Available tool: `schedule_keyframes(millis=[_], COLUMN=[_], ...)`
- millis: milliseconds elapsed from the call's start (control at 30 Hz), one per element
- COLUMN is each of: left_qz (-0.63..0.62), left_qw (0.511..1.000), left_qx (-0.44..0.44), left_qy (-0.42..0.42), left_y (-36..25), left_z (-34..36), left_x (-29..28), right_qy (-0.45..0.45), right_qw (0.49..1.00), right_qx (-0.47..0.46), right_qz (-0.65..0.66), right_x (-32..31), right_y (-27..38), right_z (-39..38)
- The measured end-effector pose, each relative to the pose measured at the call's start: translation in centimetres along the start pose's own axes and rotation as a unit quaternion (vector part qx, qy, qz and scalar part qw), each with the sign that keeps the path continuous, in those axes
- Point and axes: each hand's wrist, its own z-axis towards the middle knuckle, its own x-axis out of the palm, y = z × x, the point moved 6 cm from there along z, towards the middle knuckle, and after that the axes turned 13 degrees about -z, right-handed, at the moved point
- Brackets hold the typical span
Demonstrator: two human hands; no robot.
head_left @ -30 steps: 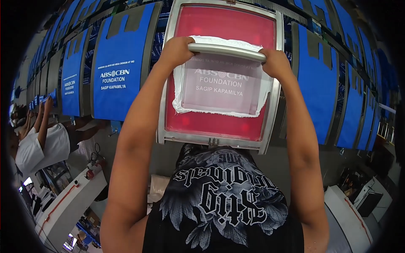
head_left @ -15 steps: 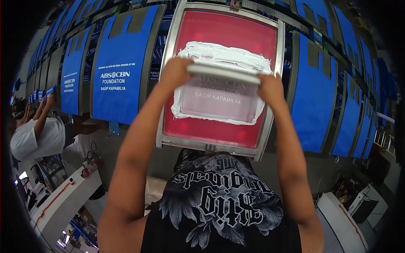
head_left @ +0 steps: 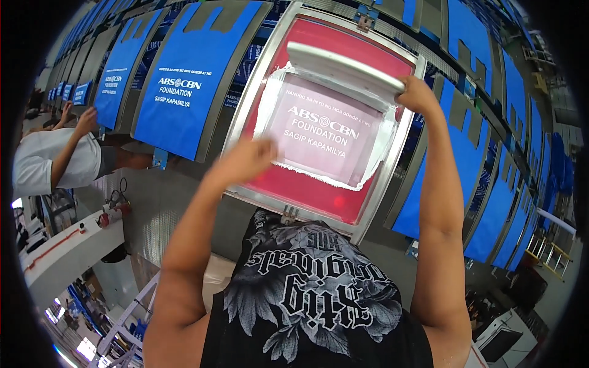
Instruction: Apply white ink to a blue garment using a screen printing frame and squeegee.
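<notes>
A screen-printing frame [head_left: 404,132] with metal edges lies in front of me, its mesh [head_left: 350,43] red around a pale printed window [head_left: 325,138]. White ink [head_left: 265,116] borders that window. Across the far part of the screen leans a long light-coloured squeegee [head_left: 343,66]. My right hand [head_left: 418,95] is closed on the squeegee's right end, near the frame's right edge. My left hand [head_left: 248,158] is apart from the squeegee, over the frame's near left side; motion smears its fingers.
Blue bags [head_left: 187,80] with white print lie on boards left of the frame, and more blue bags [head_left: 438,165] lie on the right. Another person in a white shirt [head_left: 55,159] works at the far left. A yellow ladder-like rack [head_left: 549,254] stands at right.
My left hand has let go of the squeegee and come nearer to me. The squeegee has moved to the far end of the screen, still held by my right hand. The view has tilted.
</notes>
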Motion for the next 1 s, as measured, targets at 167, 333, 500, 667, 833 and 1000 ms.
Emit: schedule_keyframes(millis=[167, 333, 500, 667, 833, 1000], left_qz=[-0.180, -0.339, -0.385, -0.323, -0.337, -0.188], left_qw=[0.929, 0.906, 0.893, 0.915, 0.909, 0.956], left_qx=[-0.242, -0.155, -0.100, -0.128, -0.138, -0.189], left_qy=[0.215, 0.201, 0.211, 0.205, 0.202, 0.121], left_y=[9.6, 10.8, 7.1, 6.1, 7.2, 8.6], left_z=[-9.3, -9.6, -11.4, -11.6, -11.3, -10.2], left_x=[14.7, 17.2, 15.7, 15.0, 16.0, 16.4], right_qy=[0.042, -0.049, -0.038, -0.046, -0.087, -0.123], right_qw=[0.999, 0.998, 0.998, 0.998, 0.996, 0.992], right_qx=[-0.016, -0.041, 0.028, -0.008, -0.012, -0.023], right_qz=[-0.016, -0.026, -0.046, -0.034, -0.004, 0.000], right_x=[2.7, 1.6, 1.2, 4.1, 7.8, 7.8], right_y=[0.9, 5.0, 7.2, 13.6, 20.3, 17.9], right_z=[0.8, 1.3, -1.1, -12.5, -24.1, -23.3])
